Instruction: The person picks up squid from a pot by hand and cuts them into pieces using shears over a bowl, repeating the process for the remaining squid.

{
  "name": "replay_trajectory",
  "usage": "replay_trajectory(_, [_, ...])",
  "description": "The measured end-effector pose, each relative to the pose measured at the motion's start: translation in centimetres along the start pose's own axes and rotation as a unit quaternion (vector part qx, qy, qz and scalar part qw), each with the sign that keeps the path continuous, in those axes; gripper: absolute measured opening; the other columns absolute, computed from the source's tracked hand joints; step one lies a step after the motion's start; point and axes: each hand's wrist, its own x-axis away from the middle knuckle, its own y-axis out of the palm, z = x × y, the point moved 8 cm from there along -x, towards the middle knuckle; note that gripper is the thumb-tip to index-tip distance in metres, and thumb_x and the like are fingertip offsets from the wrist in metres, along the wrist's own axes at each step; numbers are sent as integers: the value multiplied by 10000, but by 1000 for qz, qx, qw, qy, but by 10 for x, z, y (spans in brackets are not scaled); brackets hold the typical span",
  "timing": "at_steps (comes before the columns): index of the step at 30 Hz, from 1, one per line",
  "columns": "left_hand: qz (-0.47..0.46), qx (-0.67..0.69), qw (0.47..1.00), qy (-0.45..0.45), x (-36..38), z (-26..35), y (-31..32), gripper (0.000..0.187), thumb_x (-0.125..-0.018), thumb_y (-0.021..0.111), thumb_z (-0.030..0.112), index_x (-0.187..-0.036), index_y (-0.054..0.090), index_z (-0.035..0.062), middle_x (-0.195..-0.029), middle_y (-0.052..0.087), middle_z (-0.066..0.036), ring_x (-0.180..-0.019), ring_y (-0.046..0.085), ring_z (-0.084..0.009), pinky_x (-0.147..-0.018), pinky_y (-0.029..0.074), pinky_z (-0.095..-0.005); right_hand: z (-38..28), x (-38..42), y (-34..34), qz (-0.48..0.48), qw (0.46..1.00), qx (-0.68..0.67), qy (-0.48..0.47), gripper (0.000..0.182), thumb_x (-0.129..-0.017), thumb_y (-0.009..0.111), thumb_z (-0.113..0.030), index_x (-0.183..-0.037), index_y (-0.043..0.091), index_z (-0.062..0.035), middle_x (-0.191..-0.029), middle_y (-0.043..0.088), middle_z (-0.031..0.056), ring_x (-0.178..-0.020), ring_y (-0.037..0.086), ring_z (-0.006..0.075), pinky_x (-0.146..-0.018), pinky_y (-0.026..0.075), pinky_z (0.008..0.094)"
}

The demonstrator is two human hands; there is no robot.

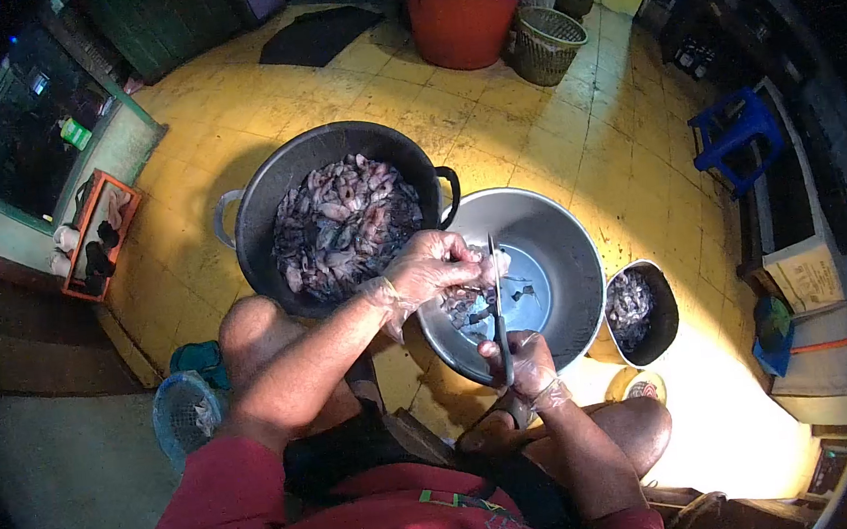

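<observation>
My left hand (431,269), in a thin clear glove, pinches a small squid (468,296) over the metal basin (566,243). My right hand (529,368), also gloved, grips scissors (498,298) whose blades point up beside the squid. A few cut pieces lie in the basin's bottom. The large black pot (259,193), just left of the basin, is heaped with several raw squid.
A small black bowl (662,320) of scraps sits right of the basin, a small dish (640,387) below it. A blue mesh basket (185,415) is by my left knee. Further off stand an orange tub (459,23), a woven basket (545,44) and a blue stool (737,135).
</observation>
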Motion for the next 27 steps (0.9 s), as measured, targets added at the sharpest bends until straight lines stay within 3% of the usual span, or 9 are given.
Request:
replay_trajectory(3, [-6,39,999,-37,4,4,4,86,-853,687,51,-897,626,10,-908,645,-48,-818,620,-106,-714,533,-255,-4,-4,-6,25,998,47,-44,388,-827,751,-324,-820,658,52,-556,582,51,-477,542,110,-431,425,255])
replay_trajectory(5, [9,41,999,2,0,3,1,93,-866,673,53,-930,630,2,-938,649,-57,-850,626,-115,-727,539,-258,-5,-2,-11,48,996,-75,-11,404,-824,751,-340,-762,636,43,-556,579,55,-462,544,128,-425,422,279])
replay_trajectory(7, [22,42,998,40,-2,3,-5,107,-879,659,55,-962,634,-6,-968,653,-67,-881,632,-124,-741,545,-262,0,-6,-11,32,992,-123,-27,444,-841,721,-386,-740,616,33,-584,586,65,-509,568,145,-479,445,296])
replay_trajectory(9, [40,94,994,38,-2,0,-10,131,-893,639,53,-1005,629,-13,-1020,653,-80,-902,637,-137,-766,551,-269,-1,-8,-8,-3,996,-76,-45,498,-855,681,-449,-757,608,34,-617,591,73,-568,588,153,-540,461,305])
replay_trajectory(11, [34,127,991,32,-3,1,-8,114,-889,625,23,-998,623,-10,-1014,651,-90,-900,642,-144,-761,551,-267,-1,-8,4,-63,996,5,-67,552,-868,633,-514,-786,604,31,-645,609,66,-593,587,154,-565,463,303])
replay_trajectory(13, [45,100,994,-4,-1,-5,-10,96,-876,621,-6,-971,614,-8,-976,641,-86,-859,641,-143,-752,553,-270,2,-8,12,-79,994,-16,-75,562,-871,620,-530,-782,603,24,-644,609,56,-593,583,147,-564,465,296])
replay_trajectory(16, [46,76,996,18,-2,-11,-5,86,-852,621,-30,-933,605,-4,-934,628,-77,-791,633,-138,-721,550,-270,-3,-5,14,-89,992,5,-87,540,-865,639,-515,-766,600,14,-637,602,54,-580,575,132,-548,465,287])
replay_trajectory(20, [55,83,995,21,1,-6,2,83,-825,621,-47,-890,601,1,-898,623,-67,-733,618,-132,-674,534,-267,-9,0,13,-66,995,-43,-56,507,-862,659,-486,-745,601,4,-630,598,54,-566,564,122,-522,458,278])
replay_trajectory(27, [64,31,997,-2,-11,-29,-20,66,-831,614,-42,-872,600,8,-865,620,-56,-726,618,-132,-687,529,-264,9,-8,4,-24,1000,9,-16,505,-836,702,-471,-736,633,19,-595,582,45,-535,547,122,-496,436,270])
